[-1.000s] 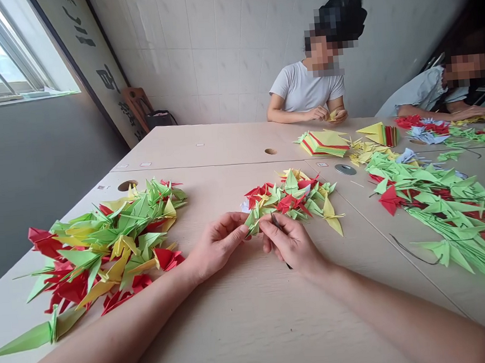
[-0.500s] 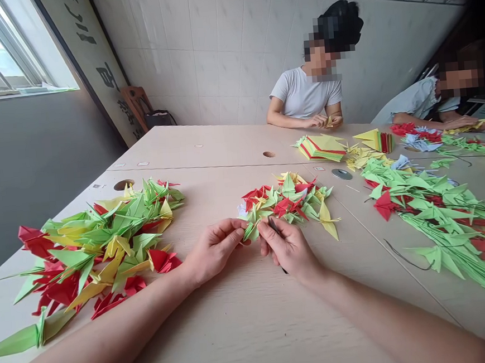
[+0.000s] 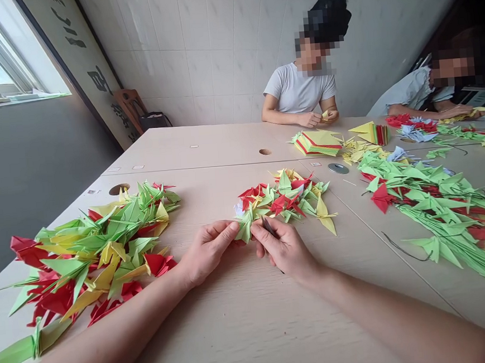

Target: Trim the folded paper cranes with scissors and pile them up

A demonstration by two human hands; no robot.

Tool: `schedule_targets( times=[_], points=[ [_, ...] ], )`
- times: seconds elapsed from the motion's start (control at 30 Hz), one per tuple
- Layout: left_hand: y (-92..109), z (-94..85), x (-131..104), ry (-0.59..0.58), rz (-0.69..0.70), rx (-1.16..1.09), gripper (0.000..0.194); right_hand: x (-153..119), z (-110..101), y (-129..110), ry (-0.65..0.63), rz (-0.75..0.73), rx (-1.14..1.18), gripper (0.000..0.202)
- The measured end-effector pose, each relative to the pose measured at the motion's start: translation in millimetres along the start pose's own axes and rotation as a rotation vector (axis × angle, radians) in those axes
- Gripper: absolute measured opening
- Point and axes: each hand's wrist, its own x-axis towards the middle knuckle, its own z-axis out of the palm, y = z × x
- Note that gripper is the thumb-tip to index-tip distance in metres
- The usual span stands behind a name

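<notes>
Between my two hands is a green folded-paper crane (image 3: pixel 244 229), just above the table. My left hand (image 3: pixel 210 250) pinches its left side between thumb and fingers. My right hand (image 3: pixel 285 249) is closed too, its thumb and fingertips at the crane's right side. A thin dark tool (image 3: pixel 266 224) runs through the right hand; its tip is too small to tell its kind. Right behind my fingers lies a small heap of red, green and yellow paper cranes (image 3: pixel 284 203). A larger pile of paper cranes (image 3: pixel 112 239) spreads beside my left forearm.
Strings of green and red paper cranes (image 3: pixel 432 189) lie on the right, with a dark cord (image 3: pixel 405 250) near them. Stacks of folded paper (image 3: pixel 317 143) stand farther back. Two people (image 3: pixel 300 90) sit across the table (image 3: pixel 221 340), handling yellow paper. The tabletop has round holes (image 3: pixel 119 189).
The view has shifted slightly. My fingers have made a small movement at the green crane, and the dark tool is tilted a little differently in my right hand.
</notes>
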Motion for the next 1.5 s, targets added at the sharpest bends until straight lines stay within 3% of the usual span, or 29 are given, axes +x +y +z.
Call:
schedule_targets(
  times=[0.23,0.5,0.87,1.03,1.13,1.5],
  points=[
    [2.1,2.4,-0.7,-0.015,-0.007,-0.083,0.013,-1.2,0.9,0.3,0.015,0.006,-0.029,0.030],
    [1.9,0.6,-0.9,-0.011,-0.012,-0.120,0.017,-2.0,2.7,-6.4,0.025,-0.066,-0.049,0.020],
    [4.9,2.9,-2.5,0.015,0.003,0.060,0.027,-5.6,3.6,-6.3,0.104,-0.149,-0.244,0.022],
    [6.0,3.8,-2.9,-0.004,-0.011,-0.047,0.017,-3.6,4.0,-5.7,0.084,-0.181,-0.210,0.013],
    [4.2,2.5,-2.4,-0.016,-0.027,-0.113,0.022,-2.8,4.3,-3.4,0.068,-0.205,-0.207,0.004],
    [1.8,4.4,0.5,0.031,-0.024,-0.136,0.029,-3.8,4.8,0.9,0.110,-0.320,-0.323,0.010]
  ],
)
